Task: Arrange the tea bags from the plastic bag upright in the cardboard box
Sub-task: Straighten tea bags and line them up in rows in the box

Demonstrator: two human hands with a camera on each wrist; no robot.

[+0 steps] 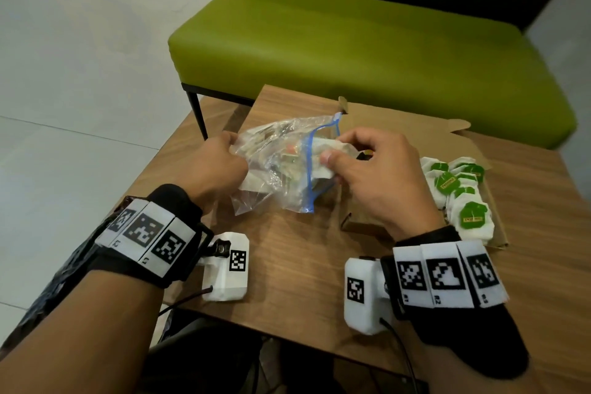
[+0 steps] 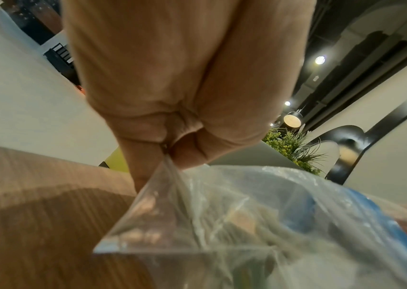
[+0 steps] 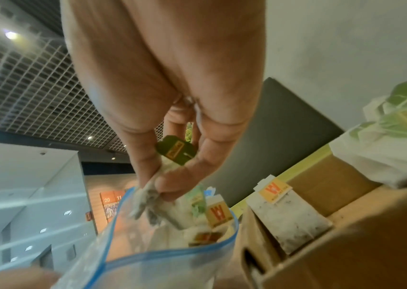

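A clear plastic bag (image 1: 275, 163) with a blue zip rim lies open on the wooden table (image 1: 287, 265), with several tea bags inside. My left hand (image 1: 220, 157) pinches the bag's closed corner (image 2: 165, 162). My right hand (image 1: 358, 163) is at the bag's mouth and pinches a white tea bag (image 3: 153, 191) with a green tag (image 3: 175, 152). The cardboard box (image 1: 364, 217) stands just right of the bag, under my right hand. One tea bag with an orange tag (image 3: 284, 213) stands upright in the box (image 3: 346, 254).
A pile of white tea bags with green tags (image 1: 460, 192) lies on the box's open lid (image 1: 415, 131) at the right. A green bench (image 1: 351, 51) stands behind the table. The table's left edge is close to my left wrist.
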